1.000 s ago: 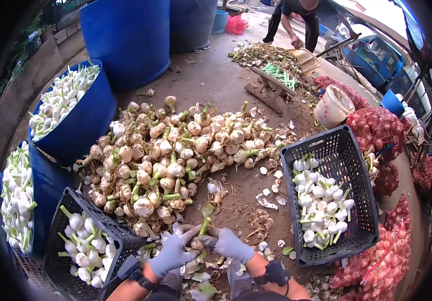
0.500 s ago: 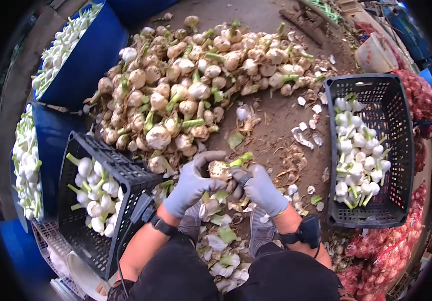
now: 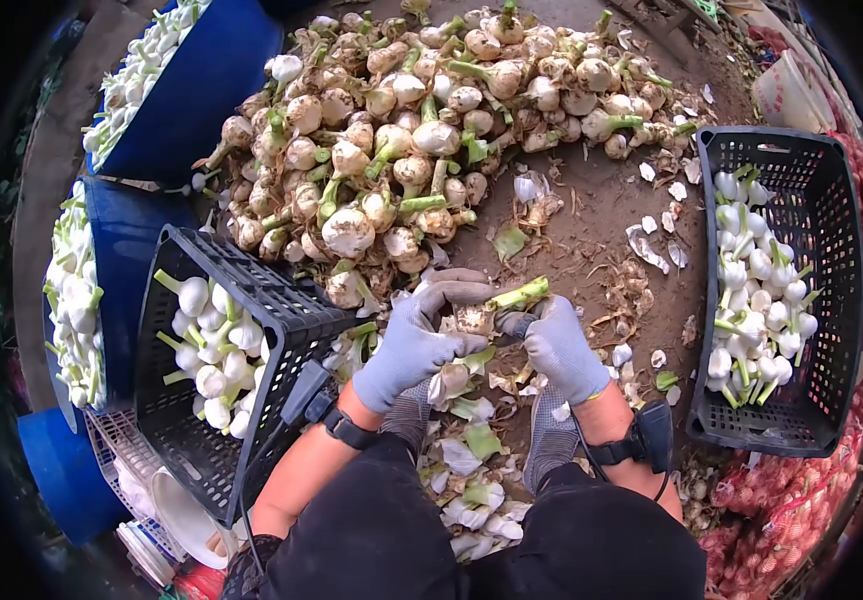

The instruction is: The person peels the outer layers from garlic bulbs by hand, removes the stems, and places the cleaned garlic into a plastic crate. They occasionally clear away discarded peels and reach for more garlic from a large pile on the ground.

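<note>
A soil-stained garlic bulb (image 3: pixel 473 320) with a thick green stem (image 3: pixel 521 293) is between my two gloved hands, above the peel-strewn ground. My left hand (image 3: pixel 421 335) is closed round the bulb from the left, its fingers over the top and its thumb below. My right hand (image 3: pixel 563 345) is closed at the bulb's right side, with the dark fingertips pressed in just under the stem. The stem points right and slightly up. Whether my right fingers also hold a small tool or a strip of skin cannot be made out.
A big heap of unpeeled garlic (image 3: pixel 351 160) lies ahead. Black crates of cleaned garlic stand left (image 3: pixel 251 270) and right (image 3: pixel 841 290). Blue tubs (image 3: pixel 141 270) of white garlic are at far left. Red net sacks (image 3: pixel 791 490) lie at right. Loose peels (image 3: pixel 481 440) cover the ground between my feet.
The camera view has shifted, so the surroundings appear farther right. The bulb has turned in my hands, and more of its green stem now shows. Both hands stay on it.
</note>
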Motion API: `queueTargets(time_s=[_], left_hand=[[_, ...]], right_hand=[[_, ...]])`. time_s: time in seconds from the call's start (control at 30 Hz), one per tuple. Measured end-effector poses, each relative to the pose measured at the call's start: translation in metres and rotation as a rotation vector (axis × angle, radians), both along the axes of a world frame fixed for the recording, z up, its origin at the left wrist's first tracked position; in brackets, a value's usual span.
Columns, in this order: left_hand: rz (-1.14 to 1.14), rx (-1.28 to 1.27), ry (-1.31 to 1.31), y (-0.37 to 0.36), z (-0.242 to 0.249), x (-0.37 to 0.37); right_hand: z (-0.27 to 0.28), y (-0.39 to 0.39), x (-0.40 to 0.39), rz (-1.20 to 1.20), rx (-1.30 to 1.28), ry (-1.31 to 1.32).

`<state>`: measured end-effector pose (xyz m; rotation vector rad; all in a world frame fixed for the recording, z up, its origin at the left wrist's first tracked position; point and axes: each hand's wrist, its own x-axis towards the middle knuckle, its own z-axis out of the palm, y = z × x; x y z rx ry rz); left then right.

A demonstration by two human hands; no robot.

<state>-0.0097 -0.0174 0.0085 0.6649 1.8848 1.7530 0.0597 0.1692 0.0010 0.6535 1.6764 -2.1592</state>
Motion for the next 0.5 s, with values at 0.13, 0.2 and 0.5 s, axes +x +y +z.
queueTargets(time_s=[0.13, 0.2, 0.5], left_hand=[[0.127, 0.262, -0.682, -0.005, -0.009, 0.010], [0.140, 0.388, -0.911, -0.005, -0.006, 0.014], [0.012, -0.157, -0.177, -0.008, -0.017, 0.019]], right_hand=[[-0.018, -0.005, 0.005, 0.064, 0.339, 0.019], [-0.013, -0.004, 0.005, 0.212, 0.762, 0.181], [-0.010, -0.001, -0.001, 0.132, -0.060, 0.096]])
